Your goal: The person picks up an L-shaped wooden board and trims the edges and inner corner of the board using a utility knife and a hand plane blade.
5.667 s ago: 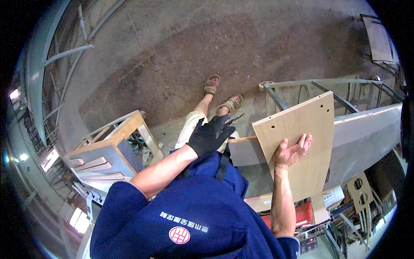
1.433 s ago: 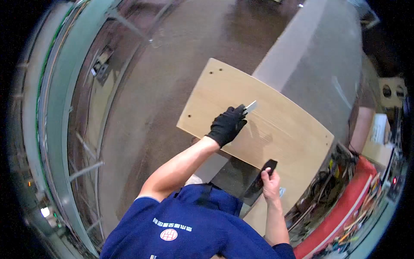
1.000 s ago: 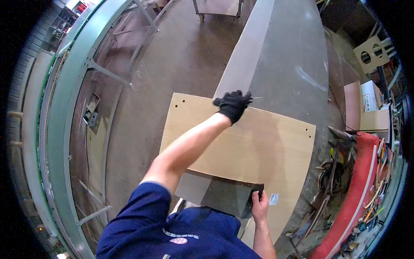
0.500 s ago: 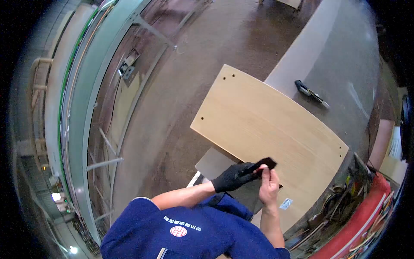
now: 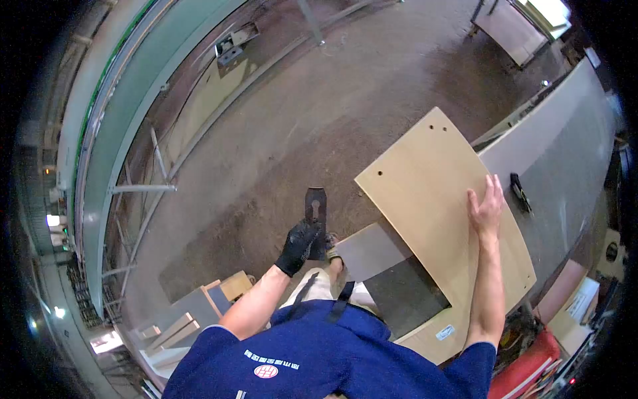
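My left hand [image 5: 298, 247], in a black glove, grips a dark flat metal blade [image 5: 317, 203] with a slot in it, held upright over the floor. Bare and with fingers spread, my right hand [image 5: 486, 207] rests on the light wood panel [image 5: 425, 179] near its curved right edge. The panel has small dark holes at its corners and lies across a grey surface [image 5: 565, 153]. Right of my right hand, a black utility knife [image 5: 520, 192] lies on that surface. Part of another light wood piece with a small label [image 5: 445, 332] shows below the panel.
A long green metal frame [image 5: 109, 146] curves along the left. Wood strips [image 5: 174, 330] sit on a stand at lower left. At lower right are a red object [image 5: 531, 362] and a box [image 5: 582, 299]. A cart [image 5: 512, 30] stands at the top right.
My left hand has taken the dark blade from my right hand and moved left with it. My right hand has let go and moved up onto the panel. The view has turned.
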Demonstrator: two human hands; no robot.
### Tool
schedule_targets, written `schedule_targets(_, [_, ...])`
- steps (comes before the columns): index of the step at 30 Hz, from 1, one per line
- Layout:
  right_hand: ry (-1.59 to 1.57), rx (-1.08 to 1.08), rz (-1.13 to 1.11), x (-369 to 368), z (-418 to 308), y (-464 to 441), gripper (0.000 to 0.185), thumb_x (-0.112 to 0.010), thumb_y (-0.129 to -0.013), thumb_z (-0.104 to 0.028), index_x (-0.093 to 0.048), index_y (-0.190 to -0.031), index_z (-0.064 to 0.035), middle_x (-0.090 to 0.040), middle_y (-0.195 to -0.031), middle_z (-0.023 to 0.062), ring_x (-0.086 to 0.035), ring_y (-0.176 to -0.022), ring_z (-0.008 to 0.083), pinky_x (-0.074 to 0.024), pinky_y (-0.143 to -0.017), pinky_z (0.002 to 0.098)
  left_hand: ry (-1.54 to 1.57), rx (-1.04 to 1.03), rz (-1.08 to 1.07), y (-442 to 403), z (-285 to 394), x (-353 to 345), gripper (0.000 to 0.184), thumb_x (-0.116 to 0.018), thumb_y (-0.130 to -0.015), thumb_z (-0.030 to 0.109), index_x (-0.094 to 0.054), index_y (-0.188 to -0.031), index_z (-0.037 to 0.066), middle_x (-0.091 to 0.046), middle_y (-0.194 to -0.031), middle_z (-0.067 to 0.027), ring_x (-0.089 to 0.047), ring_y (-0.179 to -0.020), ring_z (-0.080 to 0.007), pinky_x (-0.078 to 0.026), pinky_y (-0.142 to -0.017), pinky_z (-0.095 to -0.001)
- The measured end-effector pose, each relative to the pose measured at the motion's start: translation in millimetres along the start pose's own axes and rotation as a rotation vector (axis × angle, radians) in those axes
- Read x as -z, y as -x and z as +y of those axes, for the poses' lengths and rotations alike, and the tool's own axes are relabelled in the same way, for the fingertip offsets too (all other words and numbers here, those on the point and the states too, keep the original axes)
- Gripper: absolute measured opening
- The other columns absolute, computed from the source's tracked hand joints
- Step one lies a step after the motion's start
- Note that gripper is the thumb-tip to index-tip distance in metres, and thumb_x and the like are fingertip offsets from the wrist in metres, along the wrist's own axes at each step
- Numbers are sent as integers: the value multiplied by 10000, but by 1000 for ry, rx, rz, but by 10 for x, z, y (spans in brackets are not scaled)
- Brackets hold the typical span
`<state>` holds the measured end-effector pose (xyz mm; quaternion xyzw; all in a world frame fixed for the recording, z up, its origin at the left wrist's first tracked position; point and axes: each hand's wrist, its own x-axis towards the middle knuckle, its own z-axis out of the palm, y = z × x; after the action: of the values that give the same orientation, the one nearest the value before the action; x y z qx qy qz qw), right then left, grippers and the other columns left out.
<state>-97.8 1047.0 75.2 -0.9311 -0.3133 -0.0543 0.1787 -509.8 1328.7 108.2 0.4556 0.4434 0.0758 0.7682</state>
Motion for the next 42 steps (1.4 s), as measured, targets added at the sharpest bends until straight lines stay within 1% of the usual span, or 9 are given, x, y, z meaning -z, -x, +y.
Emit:
schedule_targets(7, [108, -79, -63, -264, -112, -230, 812, -613, -898, -602, -442, -1431, -14, -481, -1406, 223, -423, -1333, 375, -317, -1127, 491, 18, 24, -7, 255, -223, 354, 209, -610, -994, 239, -635, -1016, 33, -694, -862, -71, -670, -740, -151, -539, -655, -286])
schedule_targets(16, [111, 108, -173, -417, -921, 175, 813, -631, -883, -599, -437, -1437, -36, -475, -1404, 215, -421, -1327, 377, -308, -1129, 497, 275, -77, 180, 96, -475, 550, 123, -654, -977, 192, -643, -1004, 72, -676, -860, -32, -648, -738, -125, -525, -667, -279])
schedule_targets(18, [124, 176, -143, -460, -1029, 220, 790, -626, -897, -578, -431, -1447, -46, -460, -1425, 214, -409, -1341, 380, -308, -1135, 497, 44, -159, 196, 25, -578, 609, 130, -616, -991, 176, -648, -997, 50, -674, -874, -42, -653, -774, -146, -529, -682, -293])
schedule_targets(20, [113, 195, -131, -447, -1113, 279, 761, -620, -912, -551, -426, -1455, -54, -446, -1446, 213, -392, -1358, 383, -302, -1144, 498, 214, 11, 146, 53, -536, 618, 135, -584, -1000, 160, -641, -965, 43, -669, -858, -53, -662, -776, -159, -527, -662, -303])
schedule_targets(24, [61, 250, -134, -434, -1167, 252, 715, -575, -954, -518, -414, -1474, -53, -403, -1498, 209, -360, -1395, 390, -268, -1171, 499, 149, -31, 197, 146, -773, 530, 93, -664, -966, 164, -674, -978, 72, -646, -790, 9, -582, -675, -89, -480, -631, -252])
schedule_targets(29, [84, 471, -177, -415, -1544, 181, 672, -548, -983, -452, -378, -1503, -62, -323, -1566, 216, -270, -1470, 381, -211, -1201, 512, 462, 76, 227, 238, -941, 457, 114, -652, -974, 146, -692, -1032, 57, -660, -884, 21, -582, -777, -76, -474, -714, -245])
schedule_targets(31, [68, 395, -217, -541, -1693, 170, 732, -556, -953, -481, -340, -1518, -69, -291, -1575, 217, -229, -1489, 377, -153, -1228, 511, 515, 101, 207, 238, -746, 427, 127, -645, -979, 144, -694, -1045, 47, -659, -904, 24, -572, -796, -67, -465, -731, -238])
schedule_targets(34, [86, 376, -195, -655, -1688, 207, 775, -526, -947, -539, -304, -1543, -95, -240, -1599, 223, -193, -1503, 383, -116, -1229, 524, 460, 6, 353, 119, -796, 384, 101, -623, -972, 142, -658, -1020, 61, -677, -941, -20, -634, -809, -109, -517, -717, -258])
schedule_targets(42, [107, 362, -163, -695, -1704, 198, 767, -555, -931, -508, -314, -1547, -121, -284, -1568, 238, -232, -1480, 398, -146, -1204, 558, 211, -38, 272, 68, -724, 416, 192, -644, -977, 131, -691, -1114, 5, -689, -944, -2, -598, -836, -65, -491, -765, -247])
